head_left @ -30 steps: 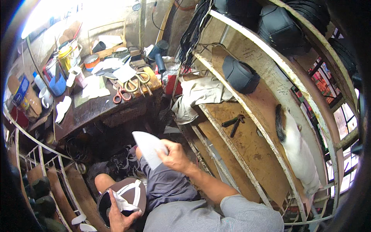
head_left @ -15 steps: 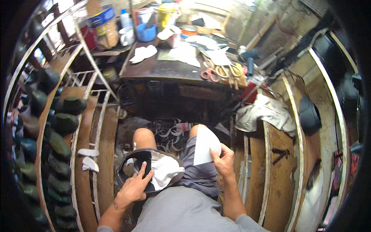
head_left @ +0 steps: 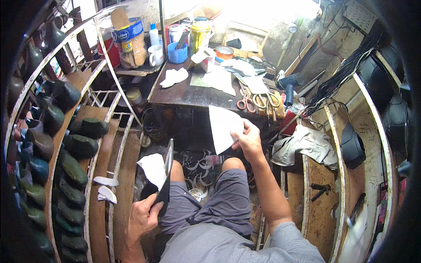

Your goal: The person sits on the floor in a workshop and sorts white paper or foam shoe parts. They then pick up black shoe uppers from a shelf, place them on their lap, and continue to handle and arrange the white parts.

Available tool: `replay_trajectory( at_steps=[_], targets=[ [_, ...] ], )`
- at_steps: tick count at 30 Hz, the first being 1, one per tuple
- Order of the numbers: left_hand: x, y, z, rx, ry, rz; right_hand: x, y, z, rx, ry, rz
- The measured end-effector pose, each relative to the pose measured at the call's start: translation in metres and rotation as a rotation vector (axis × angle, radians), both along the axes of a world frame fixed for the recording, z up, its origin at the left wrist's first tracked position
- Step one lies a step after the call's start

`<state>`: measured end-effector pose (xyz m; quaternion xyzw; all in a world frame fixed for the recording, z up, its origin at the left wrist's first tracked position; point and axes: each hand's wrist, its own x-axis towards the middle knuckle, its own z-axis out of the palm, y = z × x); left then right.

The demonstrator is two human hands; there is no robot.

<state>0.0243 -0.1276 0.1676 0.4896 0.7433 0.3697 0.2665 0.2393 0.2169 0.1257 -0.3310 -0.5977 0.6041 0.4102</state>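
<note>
My left hand (head_left: pixel 142 215) is closed on the edge of a dark, round-rimmed, shallow thing (head_left: pixel 165 193); its exact kind is unclear. It stands tilted nearly on edge above my left thigh, so most of its inner face is hidden. A crumpled white piece of sheet or cloth (head_left: pixel 153 170) sticks out beside my fingers, against the dark thing. Raised ahead of my right knee, my right hand (head_left: pixel 248 142) pinches a thin white sheet piece (head_left: pixel 221 129) with one curved edge. That piece hangs between me and the workbench.
A dark workbench (head_left: pixel 175 94) ahead carries white cut pieces (head_left: pixel 219 82), scissors (head_left: pixel 246 103), a blue cup (head_left: pixel 177 54) and a heat gun (head_left: pixel 289 87). Racks with several shoe lasts (head_left: pixel 74 168) stand left. On the right rack lies a pale cloth (head_left: pixel 307 147). White scraps (head_left: pixel 197 177) litter the floor.
My left hand has gone from resting inside the dark round thing to gripping its edge, and the thing has tipped from lying flat to upright. My right hand has raised the white sheet piece forward.
</note>
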Motion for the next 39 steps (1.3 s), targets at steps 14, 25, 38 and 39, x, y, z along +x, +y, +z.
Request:
replay_trajectory(
  at_steps=[14,25,38,39],
  targets=[
    [0.016,0.046,-0.035,0.640,-0.927,0.413,-0.050,-0.015,0.046,0.697,-0.238,0.502],
    [0.061,0.088,-0.065,0.419,-1.566,-0.257,0.129,-0.152,0.081,0.693,-0.375,0.043],
    [0.068,0.098,-0.094,-0.023,-1.184,-0.239,0.320,-0.112,0.206,0.898,-1.096,-1.116],
    [0.068,0.097,-0.092,-0.030,-1.143,-0.259,0.323,-0.099,0.206,0.808,-1.074,-1.099]
  ],
)
